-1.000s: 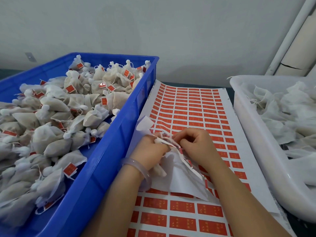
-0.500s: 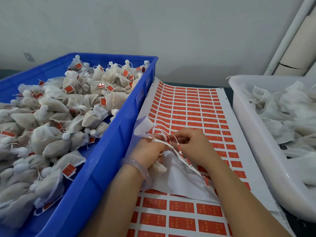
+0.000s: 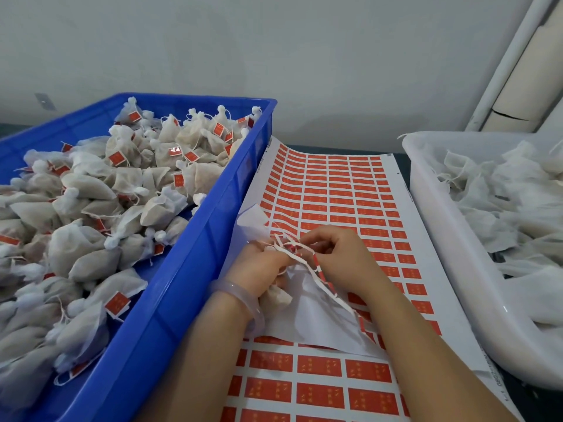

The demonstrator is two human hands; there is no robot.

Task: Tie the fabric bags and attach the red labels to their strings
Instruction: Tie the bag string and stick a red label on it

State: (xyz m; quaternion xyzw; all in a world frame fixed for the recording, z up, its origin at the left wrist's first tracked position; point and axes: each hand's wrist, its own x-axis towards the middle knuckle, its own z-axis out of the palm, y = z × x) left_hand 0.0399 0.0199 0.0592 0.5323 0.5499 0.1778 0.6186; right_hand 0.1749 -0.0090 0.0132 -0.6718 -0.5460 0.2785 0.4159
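- 2 hands at work, meeting over 1 label sheet [image 3: 335,190] that runs under and beyond both.
- Left hand [image 3: 259,266]: fingers curled round 1 fabric bag [image 3: 277,297]; the bag's body pokes out below the palm. 1 clear bracelet [image 3: 240,292] on that wrist.
- Right hand [image 3: 338,257]: fingertips pinch 1 small red label [image 3: 292,247] right against the left fingertips. The bag's string is too fine to pick out there.
- White waste strip [image 3: 316,277] trails from the fingertips down under the right wrist, over peeled liner [image 3: 310,318].
- 2 bins: blue crate [image 3: 170,300] left of the left hand, with dozens of tied bags [image 3: 91,254], too many to count; white tub [image 3: 451,263] right of the right hand, with unlabelled bags [image 3: 502,202].
- Versus 1 s ago: the hands are slightly further apart and the strip is pulled up tauter. Bins and sheet look unchanged.
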